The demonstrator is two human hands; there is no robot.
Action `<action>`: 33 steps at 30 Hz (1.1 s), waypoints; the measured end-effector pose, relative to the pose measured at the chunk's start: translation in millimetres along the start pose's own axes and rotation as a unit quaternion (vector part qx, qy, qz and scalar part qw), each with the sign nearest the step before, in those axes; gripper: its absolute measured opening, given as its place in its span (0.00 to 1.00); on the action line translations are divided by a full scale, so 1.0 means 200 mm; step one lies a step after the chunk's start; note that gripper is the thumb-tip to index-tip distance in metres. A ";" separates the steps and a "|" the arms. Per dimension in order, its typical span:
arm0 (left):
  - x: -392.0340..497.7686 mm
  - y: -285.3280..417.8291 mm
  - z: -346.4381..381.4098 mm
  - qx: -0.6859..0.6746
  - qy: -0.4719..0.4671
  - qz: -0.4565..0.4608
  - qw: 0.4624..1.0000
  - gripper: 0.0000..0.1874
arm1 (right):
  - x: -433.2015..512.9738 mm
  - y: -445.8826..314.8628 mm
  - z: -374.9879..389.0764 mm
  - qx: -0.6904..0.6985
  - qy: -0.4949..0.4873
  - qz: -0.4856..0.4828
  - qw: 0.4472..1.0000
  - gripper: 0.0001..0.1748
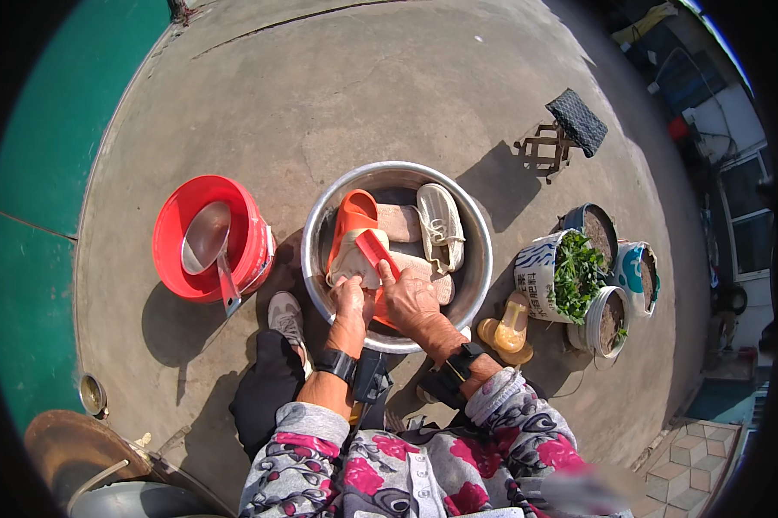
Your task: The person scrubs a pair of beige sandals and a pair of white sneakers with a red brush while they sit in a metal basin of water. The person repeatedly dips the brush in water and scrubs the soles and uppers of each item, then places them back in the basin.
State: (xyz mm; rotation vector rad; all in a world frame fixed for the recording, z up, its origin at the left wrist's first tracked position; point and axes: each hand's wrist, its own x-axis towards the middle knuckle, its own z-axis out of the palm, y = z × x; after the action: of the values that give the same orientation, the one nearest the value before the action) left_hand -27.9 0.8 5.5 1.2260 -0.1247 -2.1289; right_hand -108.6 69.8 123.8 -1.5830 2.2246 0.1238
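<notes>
A round metal basin (312, 275) stands on the ground before me with footwear in it. My left hand (352, 299) grips the near end of a cream shoe (352, 256). In my right hand (411, 294) is a red scrubbing brush (374, 247), lying against that shoe with my index finger along its back; its bristles are hidden. An orange slipper (356, 210) lies at the basin's left, partly under the cream shoe. Beige textured slippers or insoles (399, 223) lie in the middle. A white lace-up shoe (439, 220) leans at the right wall.
Left of the basin stands a red bucket (169, 233) holding a metal ladle (204, 239). To the right are yellow slippers (512, 327), a printed sack planter (538, 281) with green plants and several soil-filled pots (612, 320). A folding stool (573, 123) stands farther off.
</notes>
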 end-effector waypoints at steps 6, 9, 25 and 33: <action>0.02 -0.05 -0.04 -0.070 -0.007 0.023 0.997 0.12 | -0.16 0.02 0.06 -0.005 -0.069 0.000 0.998 0.32; -0.01 -0.10 -0.03 0.025 -0.021 -0.010 0.999 0.12 | -0.12 0.07 0.05 0.006 -0.011 0.003 1.000 0.31; 0.00 -0.14 -0.05 0.011 -0.012 0.039 0.999 0.17 | -0.30 0.12 0.10 -0.002 -0.069 0.025 0.997 0.34; 0.01 -0.11 -0.07 0.075 -0.026 0.009 0.997 0.17 | -0.03 0.09 0.08 -0.021 -0.037 0.015 0.999 0.29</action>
State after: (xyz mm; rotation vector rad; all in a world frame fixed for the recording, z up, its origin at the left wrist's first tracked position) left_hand -27.3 20.4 -12.0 1.2510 -0.3226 -2.1693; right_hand -119.4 86.8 108.2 -1.5409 2.2025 0.2364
